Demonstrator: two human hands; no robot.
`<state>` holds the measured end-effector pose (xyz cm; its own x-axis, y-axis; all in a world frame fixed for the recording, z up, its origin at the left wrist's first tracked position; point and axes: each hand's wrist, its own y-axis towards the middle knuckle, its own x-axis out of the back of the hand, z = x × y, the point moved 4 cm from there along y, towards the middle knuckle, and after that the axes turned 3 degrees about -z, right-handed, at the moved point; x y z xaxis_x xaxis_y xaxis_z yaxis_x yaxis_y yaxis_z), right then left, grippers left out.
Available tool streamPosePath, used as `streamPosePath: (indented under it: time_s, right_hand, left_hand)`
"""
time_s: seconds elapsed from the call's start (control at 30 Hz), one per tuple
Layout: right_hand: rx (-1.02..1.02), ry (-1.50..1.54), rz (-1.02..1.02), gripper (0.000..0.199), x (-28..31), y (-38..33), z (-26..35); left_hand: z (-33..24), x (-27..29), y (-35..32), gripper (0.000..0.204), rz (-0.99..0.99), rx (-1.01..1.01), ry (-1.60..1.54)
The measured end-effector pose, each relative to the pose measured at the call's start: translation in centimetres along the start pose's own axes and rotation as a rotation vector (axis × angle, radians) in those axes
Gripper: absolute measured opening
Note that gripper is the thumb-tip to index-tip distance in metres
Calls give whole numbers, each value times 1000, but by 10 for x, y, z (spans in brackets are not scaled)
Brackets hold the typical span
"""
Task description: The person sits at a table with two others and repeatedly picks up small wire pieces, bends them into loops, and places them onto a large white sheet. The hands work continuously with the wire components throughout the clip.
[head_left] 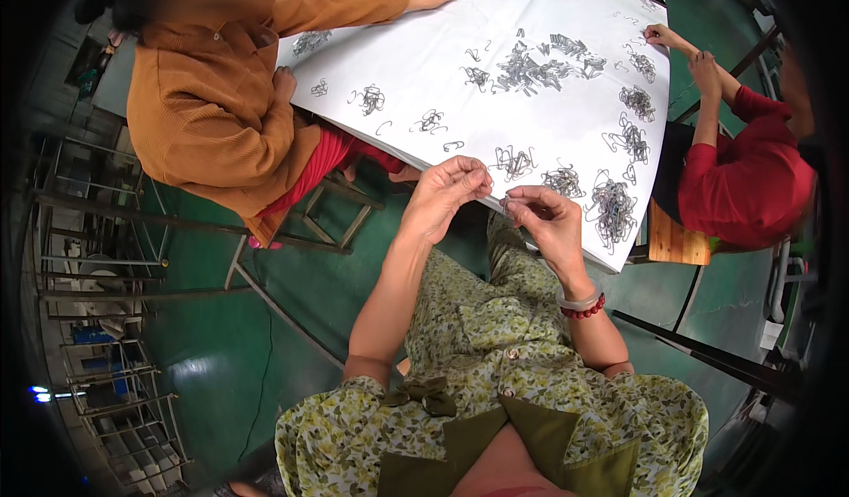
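Observation:
My left hand [451, 198] and my right hand [550, 225] face each other just above the table's near edge. Thumb and fingers are pinched together on both. Something small and dark shows at the right fingertips, too small to name; what the left fingertips hold is hidden. Just beyond them lies a small heap of bent wire hooks [515, 162], with another pile of hooks [562, 181] beside it. A larger tangle of hooks [612, 211] sits to the right. One bent wire piece [454, 146] lies by itself near my left fingers.
The white-covered table [398, 72] bears several hook piles and a central spread of short grey metal pieces [539, 65]. A person in a brown sleeve [340, 11] reaches in from the left. Another in red [743, 179] sits at the right on a wooden stool [676, 236].

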<state>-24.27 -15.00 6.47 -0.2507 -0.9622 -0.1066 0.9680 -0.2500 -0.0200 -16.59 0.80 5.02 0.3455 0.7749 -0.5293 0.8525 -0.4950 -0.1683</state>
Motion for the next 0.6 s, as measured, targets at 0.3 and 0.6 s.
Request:
streamPosePath:
  time_s: [0.3, 0.6]
  right_hand:
    - [-74, -36, 18, 15, 3, -4, -9]
    - [67, 4, 134, 15, -4, -31, -23]
  left_hand:
    - [0, -15, -15, 15, 43, -112, 229]
    - [-1, 3, -5, 14, -152, -149, 401]
